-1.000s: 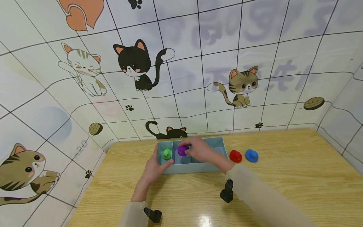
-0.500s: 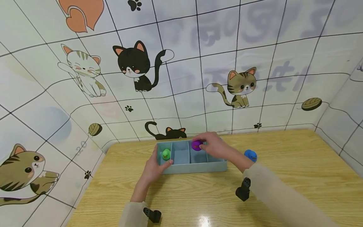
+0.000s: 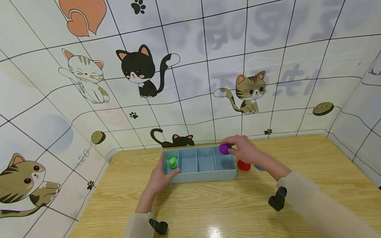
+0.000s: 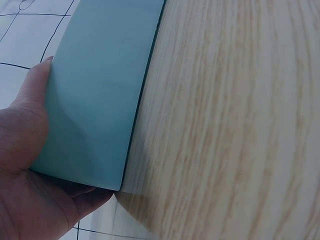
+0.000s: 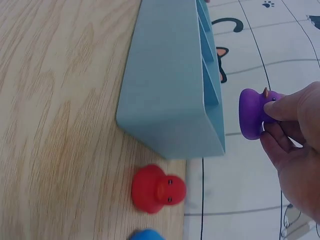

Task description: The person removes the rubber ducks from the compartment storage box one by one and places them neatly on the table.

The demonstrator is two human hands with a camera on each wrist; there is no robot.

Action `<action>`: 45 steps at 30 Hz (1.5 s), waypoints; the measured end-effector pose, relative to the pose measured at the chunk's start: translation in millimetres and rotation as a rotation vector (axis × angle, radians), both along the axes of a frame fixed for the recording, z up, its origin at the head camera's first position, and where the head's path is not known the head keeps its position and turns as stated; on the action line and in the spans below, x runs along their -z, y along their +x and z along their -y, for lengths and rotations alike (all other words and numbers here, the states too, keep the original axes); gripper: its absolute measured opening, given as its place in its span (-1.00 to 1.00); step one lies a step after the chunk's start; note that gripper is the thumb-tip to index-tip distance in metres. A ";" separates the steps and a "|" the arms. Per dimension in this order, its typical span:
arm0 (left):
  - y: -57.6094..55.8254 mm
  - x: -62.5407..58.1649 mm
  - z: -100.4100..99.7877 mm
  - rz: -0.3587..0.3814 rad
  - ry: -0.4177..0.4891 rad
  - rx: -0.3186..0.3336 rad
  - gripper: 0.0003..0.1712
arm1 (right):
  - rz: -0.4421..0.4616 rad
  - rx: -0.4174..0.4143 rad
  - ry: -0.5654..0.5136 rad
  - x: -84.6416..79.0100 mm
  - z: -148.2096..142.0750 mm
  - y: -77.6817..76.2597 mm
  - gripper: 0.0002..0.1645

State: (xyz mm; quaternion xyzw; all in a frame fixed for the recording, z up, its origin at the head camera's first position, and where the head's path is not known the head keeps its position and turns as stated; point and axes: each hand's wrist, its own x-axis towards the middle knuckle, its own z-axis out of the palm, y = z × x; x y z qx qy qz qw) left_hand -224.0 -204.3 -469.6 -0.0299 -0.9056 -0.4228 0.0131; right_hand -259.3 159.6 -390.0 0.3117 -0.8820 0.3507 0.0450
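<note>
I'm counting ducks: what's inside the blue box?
The green duck sits in the leftmost compartment. The box's front wall hides the floor nearest it; the purple duck in the right hand covers part of the rightmost compartment.

On the table (image 3: 208, 205), toward its far edge and before the wall (image 3: 190, 49) behind it, the tray (image 3: 205, 177) lies lengthwise from left to right, its four compartments in one row, with the left hand (image 3: 160, 177) at its left end and the inner duck (image 3: 173, 163) in the leftmost compartment. At the other end the right hand (image 3: 245, 150) holds the raised duck (image 3: 224, 149) above the far part of the rightmost compartment. On the table to the right of the tray, the middle duck (image 3: 244, 165) sits just beside it, and the outer duck (image 3: 259, 167) farther right, partly hidden by the right arm.
</note>
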 end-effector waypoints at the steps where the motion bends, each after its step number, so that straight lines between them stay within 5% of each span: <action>1: 0.1 -0.2 -0.3 0.001 0.002 0.000 0.26 | -0.003 0.005 -0.001 -0.5 -4.7 1.4 -0.62; 29: 3.2 -6.0 -3.3 -0.010 -0.024 0.000 0.25 | -0.004 0.119 0.046 19.6 -101.2 16.6 -0.65; 45: 0.6 -3.0 -1.3 0.012 -0.026 -0.007 0.25 | 0.090 0.165 0.077 36.5 -142.8 18.0 -0.67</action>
